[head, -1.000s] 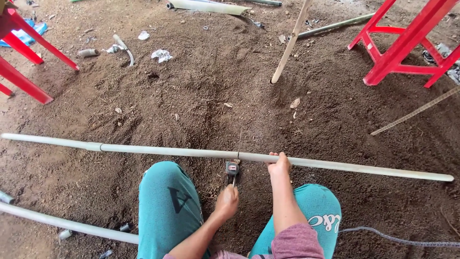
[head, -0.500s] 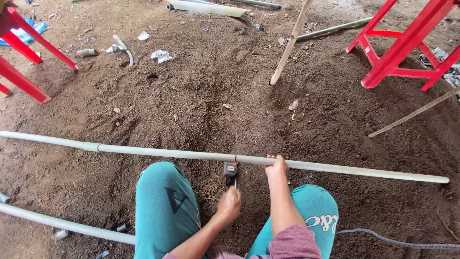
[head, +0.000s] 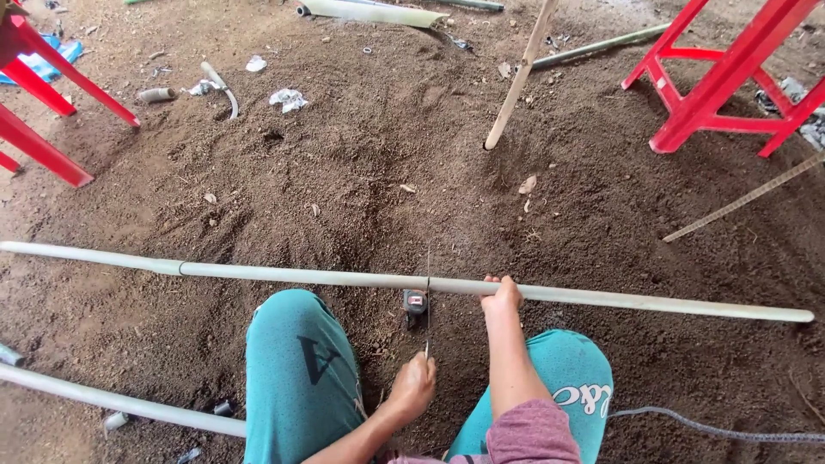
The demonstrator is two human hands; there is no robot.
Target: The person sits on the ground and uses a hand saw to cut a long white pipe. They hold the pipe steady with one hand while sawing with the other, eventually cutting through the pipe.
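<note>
A long pale grey pipe [head: 258,275] lies across the dirt in front of my knees. My right hand [head: 502,296] grips it from the near side, just right of the middle. My left hand [head: 413,386], closer to my body, holds a thin saw blade [head: 427,283] that stands across the pipe right beside my right hand. A small black and red tape measure [head: 415,302] sits on the soil under the pipe, next to the blade. My knees in teal trousers [head: 301,369] are on either side of my arms.
A second pale pipe [head: 94,397] lies at the lower left. Red metal frames stand at the right [head: 730,86] and left [head: 51,77]. A wooden stick [head: 518,82] is planted in the soil ahead. A grey cable [head: 722,427] runs off to the lower right, and pipe scraps lie at the far side.
My left hand has drawn back a little toward my body, and the thin blade now shows across the pipe. My right hand stays on the pipe.
</note>
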